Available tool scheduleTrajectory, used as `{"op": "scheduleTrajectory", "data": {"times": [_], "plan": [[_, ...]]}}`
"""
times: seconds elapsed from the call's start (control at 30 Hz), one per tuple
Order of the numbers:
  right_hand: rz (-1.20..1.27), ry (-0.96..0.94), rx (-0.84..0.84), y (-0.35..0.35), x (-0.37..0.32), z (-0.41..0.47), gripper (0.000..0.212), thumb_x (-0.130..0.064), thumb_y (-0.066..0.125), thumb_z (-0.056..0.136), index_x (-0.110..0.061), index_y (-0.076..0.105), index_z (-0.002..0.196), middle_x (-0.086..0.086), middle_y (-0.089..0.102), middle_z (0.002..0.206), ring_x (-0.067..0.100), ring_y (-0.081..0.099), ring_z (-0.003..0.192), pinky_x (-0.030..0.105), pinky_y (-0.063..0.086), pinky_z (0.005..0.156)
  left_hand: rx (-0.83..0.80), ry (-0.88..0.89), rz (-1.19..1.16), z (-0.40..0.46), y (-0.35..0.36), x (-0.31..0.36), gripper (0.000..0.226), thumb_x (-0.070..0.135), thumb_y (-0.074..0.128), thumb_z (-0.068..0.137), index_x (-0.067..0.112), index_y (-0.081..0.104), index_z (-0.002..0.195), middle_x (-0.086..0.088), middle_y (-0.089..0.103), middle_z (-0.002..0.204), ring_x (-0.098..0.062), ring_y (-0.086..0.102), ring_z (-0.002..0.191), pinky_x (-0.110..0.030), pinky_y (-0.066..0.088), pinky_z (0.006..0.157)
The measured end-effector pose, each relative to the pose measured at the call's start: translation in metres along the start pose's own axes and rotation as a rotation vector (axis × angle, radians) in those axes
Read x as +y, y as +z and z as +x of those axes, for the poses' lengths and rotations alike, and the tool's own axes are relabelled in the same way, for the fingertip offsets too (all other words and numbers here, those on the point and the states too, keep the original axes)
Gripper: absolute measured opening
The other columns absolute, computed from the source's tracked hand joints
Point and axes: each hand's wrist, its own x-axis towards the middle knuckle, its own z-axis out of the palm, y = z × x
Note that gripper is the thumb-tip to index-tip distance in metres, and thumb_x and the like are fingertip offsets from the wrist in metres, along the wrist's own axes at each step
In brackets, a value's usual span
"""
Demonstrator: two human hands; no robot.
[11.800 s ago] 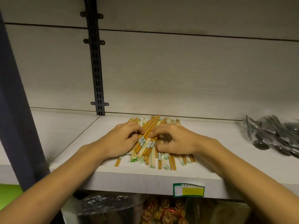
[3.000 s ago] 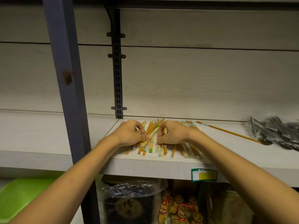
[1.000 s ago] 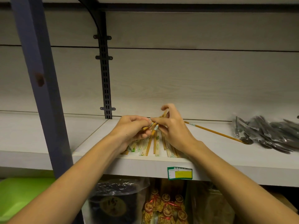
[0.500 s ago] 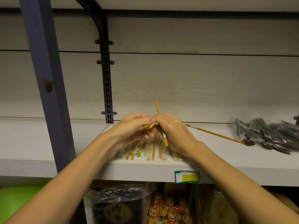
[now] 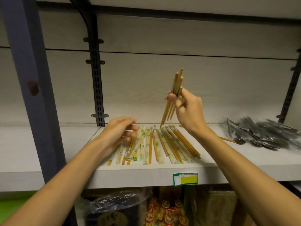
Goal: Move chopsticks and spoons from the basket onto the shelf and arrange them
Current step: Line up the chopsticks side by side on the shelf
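Several wooden chopsticks, some in paper sleeves, lie fanned out as a pile point(image 5: 160, 144) on the pale shelf point(image 5: 48, 149). My right hand point(image 5: 187, 108) grips a small bunch of bare chopsticks point(image 5: 173, 95), held nearly upright above the pile with the tips pointing down. My left hand point(image 5: 120, 132) hovers with loose, spread fingers over the left side of the pile, holding nothing. Wrapped dark spoons point(image 5: 260, 134) lie in a heap at the right of the shelf. One loose chopstick point(image 5: 227, 139) shows beside the spoons. No basket is in view.
A dark blue upright post point(image 5: 31, 88) stands at the left, in front of the shelf. A black slotted rail point(image 5: 97, 79) runs up the back wall. A green and yellow price label point(image 5: 185, 179) sits on the shelf edge. Bagged goods point(image 5: 122, 207) fill the level below.
My right hand has lifted a bunch of chopsticks up off the pile and to the right. My left hand has let go and opened over the pile.
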Motion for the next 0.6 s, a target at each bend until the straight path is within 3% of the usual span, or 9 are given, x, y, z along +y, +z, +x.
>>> {"op": "scheduleTrajectory", "data": {"times": [0.1, 0.2, 0.4, 0.5, 0.6], "plan": [[0.273, 0.115, -0.023, -0.003, -0.001, 0.010, 0.013, -0.017, 0.050, 0.100, -0.019, 0.056, 0.088, 0.009, 0.069, 0.081, 0.020, 0.071, 0.079, 0.044, 0.058, 0.077, 0.026, 0.013, 0.028, 0.008, -0.004, -0.003, 0.017, 0.018, 0.053, 0.097, 0.007, 0.063, 0.106, -0.005, 0.067, 0.080, -0.013, 0.057, 0.057, -0.021, 0.041, 0.046], [0.249, 0.133, -0.031, 0.000, 0.005, 0.020, 0.017, -0.018, 0.046, 0.101, -0.022, 0.051, 0.085, 0.003, 0.064, 0.073, 0.025, 0.069, 0.072, 0.049, 0.058, 0.070, 0.048, 0.020, 0.065, 0.015, -0.006, -0.006, 0.016, 0.015, 0.053, 0.097, 0.006, 0.063, 0.105, -0.007, 0.067, 0.081, -0.014, 0.057, 0.057, -0.023, 0.041, 0.049], [0.313, 0.070, 0.118, -0.011, 0.000, 0.058, 0.013, -0.019, 0.038, 0.103, -0.023, 0.043, 0.091, 0.001, 0.057, 0.073, 0.023, 0.067, 0.067, 0.046, 0.059, 0.070, 0.078, 0.050, 0.140, 0.024, -0.009, -0.007, 0.014, 0.016, 0.054, 0.097, 0.008, 0.063, 0.103, -0.007, 0.068, 0.081, -0.013, 0.058, 0.055, -0.022, 0.041, 0.050], [0.438, 0.266, 0.066, -0.007, -0.001, 0.073, 0.011, -0.018, 0.034, 0.104, -0.017, 0.041, 0.096, 0.011, 0.061, 0.079, 0.024, 0.068, 0.060, 0.044, 0.060, 0.063, 0.106, 0.060, 0.210, 0.028, -0.010, -0.008, 0.014, 0.016, 0.053, 0.097, 0.009, 0.064, 0.102, -0.008, 0.068, 0.083, -0.012, 0.057, 0.054, -0.021, 0.042, 0.050], [0.588, 0.646, -0.095, 0.011, 0.003, 0.073, 0.013, -0.013, 0.031, 0.105, -0.003, 0.039, 0.106, 0.017, 0.065, 0.078, 0.020, 0.067, 0.049, 0.036, 0.059, 0.053, 0.125, 0.059, 0.267, 0.030, -0.011, -0.009, 0.013, 0.014, 0.052, 0.097, 0.011, 0.064, 0.100, -0.007, 0.069, 0.084, -0.012, 0.058, 0.055, -0.024, 0.043, 0.054]]}}
